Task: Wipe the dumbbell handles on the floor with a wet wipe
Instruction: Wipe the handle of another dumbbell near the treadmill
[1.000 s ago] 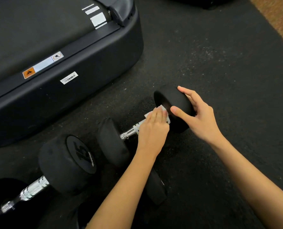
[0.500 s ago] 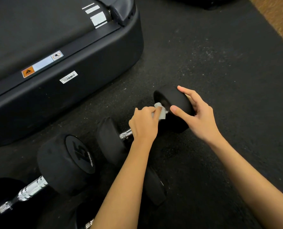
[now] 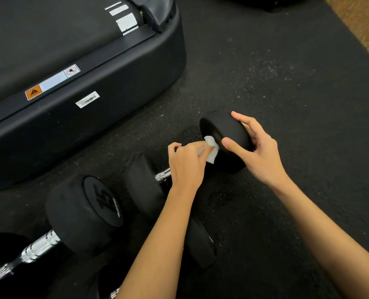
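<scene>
So the left hand (image 3: 186, 167) is sliding up the chrome knurled handle (image 3: 163, 176) of the small black rubber-headed dumbbell (image 3: 144, 184) on the dark speckled rubber floor mat (image 3: 287, 87). A second ago it was sitting flat over the bar with the white wet wipe (image 3: 209, 151) mostly tucked under it; now its fingers are curling around the bar and the wipe is bunching right against the far head. My read: it's finishing a pass at that end, with the near stretch of bar showing bare.

The right hand (image 3: 256, 152) is staying put, thumb and fingers clamping the far head (image 3: 226, 134) so nothing's rolling.

Count: three dumbbells I can make out, this one, a bigger black dumbbell marked 15 (image 3: 82, 212) to the left, and part of a third dumbbell (image 3: 200, 244) under the forearm. One wipe. The black treadmill base (image 3: 93, 126) is sitting behind.
</scene>
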{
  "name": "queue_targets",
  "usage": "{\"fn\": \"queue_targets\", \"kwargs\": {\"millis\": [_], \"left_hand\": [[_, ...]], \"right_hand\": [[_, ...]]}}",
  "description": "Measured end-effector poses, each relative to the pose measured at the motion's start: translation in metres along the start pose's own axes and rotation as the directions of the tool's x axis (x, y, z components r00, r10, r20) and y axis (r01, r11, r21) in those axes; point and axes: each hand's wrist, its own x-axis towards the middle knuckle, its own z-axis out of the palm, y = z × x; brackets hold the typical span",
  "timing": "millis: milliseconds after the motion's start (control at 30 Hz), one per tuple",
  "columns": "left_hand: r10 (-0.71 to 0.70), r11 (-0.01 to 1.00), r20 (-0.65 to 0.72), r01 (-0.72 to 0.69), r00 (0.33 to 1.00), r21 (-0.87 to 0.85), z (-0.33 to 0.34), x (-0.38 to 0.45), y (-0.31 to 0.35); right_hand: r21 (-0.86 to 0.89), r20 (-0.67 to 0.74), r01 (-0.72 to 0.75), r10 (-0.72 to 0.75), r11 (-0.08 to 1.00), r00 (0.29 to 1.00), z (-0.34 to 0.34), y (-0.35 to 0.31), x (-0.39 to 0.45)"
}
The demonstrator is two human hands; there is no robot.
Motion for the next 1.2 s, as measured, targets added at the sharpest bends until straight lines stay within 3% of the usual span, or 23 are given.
{"fn": "queue_targets", "kwargs": {"millis": [100, 367, 600, 700, 833, 1000, 1200], "left_hand": [[-0.096, 0.994, -0.019, 0.097, 0.995, 0.055, 0.004, 0.003, 0.001], [0.163, 0.982, -0.096, -0.152, 0.982, 0.113, 0.010, -0.014, -0.009], [0.151, 0.978, -0.054, -0.141, 0.987, 0.156, 0.012, -0.013, -0.003], [0.284, 0.895, 0.046, -0.282, 0.958, 0.346, 0.011, -0.019, -0.001], [0.328, 0.811, 0.195, -0.381, 0.924, 0.443, 0.003, -0.027, -0.001], [0.242, 0.872, 0.123, -0.271, 0.963, 0.408, 0.009, -0.020, 0.001], [0.252, 0.869, 0.148, -0.290, 0.956, 0.402, 0.010, -0.030, 0.002]], "right_hand": [[0.005, 0.003, -0.001, 0.001, 1.000, 1.000, 0.001, 0.000, 0.000], [0.002, -0.011, 0.004, -0.004, 1.000, 1.000, 0.001, 0.003, -0.001], [0.015, -0.017, -0.005, 0.005, 1.000, 1.000, 0.002, 0.003, 0.000], [0.016, -0.013, 0.003, -0.002, 1.000, 1.000, 0.001, 0.003, 0.000], [0.016, -0.015, 0.005, -0.005, 1.000, 1.000, 0.001, 0.004, 0.000], [0.014, -0.011, 0.010, -0.010, 1.000, 1.000, 0.002, 0.001, 0.002], [0.010, -0.008, 0.014, -0.014, 1.000, 1.000, -0.001, 0.002, -0.001]]}}
